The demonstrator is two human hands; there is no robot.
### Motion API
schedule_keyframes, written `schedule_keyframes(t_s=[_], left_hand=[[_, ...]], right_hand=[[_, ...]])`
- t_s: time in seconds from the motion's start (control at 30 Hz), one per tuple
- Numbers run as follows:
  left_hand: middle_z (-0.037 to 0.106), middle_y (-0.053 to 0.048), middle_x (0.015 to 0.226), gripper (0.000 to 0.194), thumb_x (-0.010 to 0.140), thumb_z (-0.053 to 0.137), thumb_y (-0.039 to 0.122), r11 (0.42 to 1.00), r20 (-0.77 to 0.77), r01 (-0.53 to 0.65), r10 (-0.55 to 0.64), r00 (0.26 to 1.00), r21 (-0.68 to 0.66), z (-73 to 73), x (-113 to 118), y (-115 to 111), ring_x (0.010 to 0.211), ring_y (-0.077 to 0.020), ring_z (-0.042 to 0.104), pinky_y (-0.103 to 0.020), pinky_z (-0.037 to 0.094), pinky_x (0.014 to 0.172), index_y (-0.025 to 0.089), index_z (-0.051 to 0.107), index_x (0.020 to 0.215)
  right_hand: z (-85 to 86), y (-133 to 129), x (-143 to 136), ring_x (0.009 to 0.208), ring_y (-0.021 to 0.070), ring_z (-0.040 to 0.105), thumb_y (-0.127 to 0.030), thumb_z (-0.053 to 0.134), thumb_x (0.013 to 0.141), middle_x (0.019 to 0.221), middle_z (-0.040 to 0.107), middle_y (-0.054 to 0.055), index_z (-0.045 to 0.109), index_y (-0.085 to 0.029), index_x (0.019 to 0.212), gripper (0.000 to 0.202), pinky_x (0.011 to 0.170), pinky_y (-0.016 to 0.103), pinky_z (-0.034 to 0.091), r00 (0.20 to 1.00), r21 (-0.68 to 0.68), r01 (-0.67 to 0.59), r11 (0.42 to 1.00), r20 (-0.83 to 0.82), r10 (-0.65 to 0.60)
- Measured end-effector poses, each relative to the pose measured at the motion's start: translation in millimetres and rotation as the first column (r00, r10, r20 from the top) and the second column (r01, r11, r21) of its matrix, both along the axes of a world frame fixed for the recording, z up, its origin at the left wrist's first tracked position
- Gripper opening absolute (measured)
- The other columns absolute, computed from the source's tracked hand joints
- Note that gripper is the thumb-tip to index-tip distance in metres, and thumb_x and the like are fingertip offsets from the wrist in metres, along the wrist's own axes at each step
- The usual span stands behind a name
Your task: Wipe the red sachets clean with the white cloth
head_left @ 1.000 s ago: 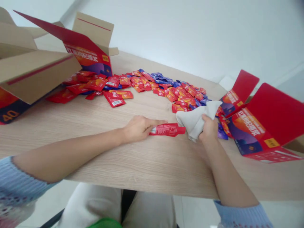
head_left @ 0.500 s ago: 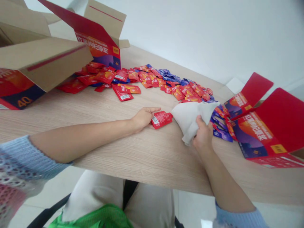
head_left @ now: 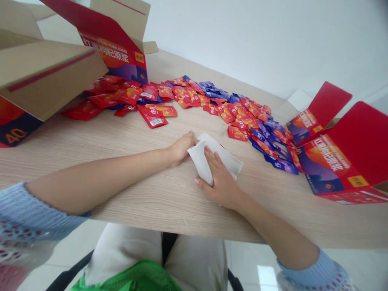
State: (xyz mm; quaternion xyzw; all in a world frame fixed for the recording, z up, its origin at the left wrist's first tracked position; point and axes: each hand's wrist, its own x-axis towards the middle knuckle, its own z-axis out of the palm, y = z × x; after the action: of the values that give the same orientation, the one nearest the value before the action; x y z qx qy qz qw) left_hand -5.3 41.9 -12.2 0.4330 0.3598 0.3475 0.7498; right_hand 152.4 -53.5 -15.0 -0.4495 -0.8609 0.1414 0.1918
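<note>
On the table in front of me, my right hand (head_left: 220,180) presses a folded white cloth (head_left: 226,155) down with its fingers over the top. Beneath the cloth lies a red pouch (head_left: 222,146), hidden except for a thin red sliver at the cloth's upper edge. My left hand (head_left: 182,148) rests at the cloth's left end, fingers curled at the near end of the covered pouch; its fingertips are partly hidden. Beyond both hands stretches a curved heap of red pouches (head_left: 186,97) and blue-purple pouches (head_left: 212,91).
Open red cartons (head_left: 113,56) with brown flaps stand at the left, one (head_left: 21,117) closer to me. More open red cartons (head_left: 330,165) stand at the right, beside the heap's end. A pale wall rises behind the wooden table (head_left: 151,190).
My right hand has brought the cloth left and down over the red pouch, which was in plain view before. My left hand has stayed at the pouch's left end.
</note>
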Motion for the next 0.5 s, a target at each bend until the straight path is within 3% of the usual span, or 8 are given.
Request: schedule_keyframes(t_s=[0.07,0.13,0.23,0.37,0.4,0.5], left_hand=[[0.071,-0.008,0.08,0.063,0.081,0.053,0.016,0.968,0.037,0.245,-0.243,0.969,-0.059,3.1,-7,9,0.069,-0.02,0.068,-0.033,0.054,0.07,0.009,0.043,0.142],[0.073,-0.013,0.098,0.063,0.074,0.051,0.014,0.904,0.051,0.427,-0.425,0.904,-0.035,4.4,-12,17,0.083,-0.0238,0.07,-0.04,0.053,0.083,0.008,0.049,0.137],[0.07,-0.015,0.113,0.074,0.062,0.046,0.008,0.846,-0.008,0.526,-0.527,0.85,0.085,2.6,-17,25,0.102,-0.0259,0.067,-0.044,0.047,0.097,0.007,0.049,0.136],[0.064,-0.015,0.126,0.085,0.056,0.042,0.007,0.723,-0.04,0.668,-0.673,0.739,0.178,-0.1,-20,26,0.118,-0.0249,0.06,-0.044,0.04,0.106,0.007,0.043,0.14],[0.064,-0.015,0.127,0.082,0.058,0.042,0.007,0.733,-0.015,0.661,-0.668,0.744,0.159,0.0,-20,26,0.118,-0.0247,0.06,-0.043,0.041,0.106,0.006,0.043,0.14],[0.066,-0.017,0.121,0.07,0.066,0.045,0.009,0.851,0.069,0.525,-0.523,0.849,-0.002,2.0,-20,23,0.109,-0.0228,0.065,-0.037,0.047,0.099,0.003,0.047,0.136]], right_hand=[[3.2,4,7,0.149,0.0249,0.011,-0.042,0.049,0.094,0.161,0.019,0.009,0.01,-0.023,0.157,0.076,0.119,0.056,0.012,0.999,-0.01,-0.043,0.999,0.016,0.043],[5.4,11,16,0.149,0.0234,0.012,-0.041,0.044,0.097,0.161,0.021,0.007,0.015,-0.026,0.156,0.068,0.119,0.056,0.012,0.995,-0.032,-0.096,0.995,0.032,0.097],[5.3,24,34,0.148,0.0216,0.015,-0.039,0.038,0.1,0.16,0.024,0.006,0.02,-0.028,0.155,0.059,0.119,0.055,0.012,0.993,-0.059,-0.117,0.991,0.015,0.118],[-0.9,43,63,0.145,0.0235,0.026,-0.039,0.039,0.099,0.157,0.03,0.008,0.024,-0.025,0.154,0.059,0.118,0.055,0.018,1.0,-0.096,0.003,0.995,-0.028,-0.005],[-2.6,47,69,0.144,0.0251,0.03,-0.04,0.04,0.098,0.156,0.033,0.009,0.027,-0.023,0.153,0.059,0.118,0.055,0.02,0.999,-0.106,0.043,0.993,-0.023,-0.046],[-6.0,54,84,0.138,0.0311,0.04,-0.044,0.042,0.096,0.147,0.047,0.012,0.042,-0.017,0.147,0.057,0.117,0.057,0.02,0.989,-0.076,0.146,0.986,-0.021,-0.148]])
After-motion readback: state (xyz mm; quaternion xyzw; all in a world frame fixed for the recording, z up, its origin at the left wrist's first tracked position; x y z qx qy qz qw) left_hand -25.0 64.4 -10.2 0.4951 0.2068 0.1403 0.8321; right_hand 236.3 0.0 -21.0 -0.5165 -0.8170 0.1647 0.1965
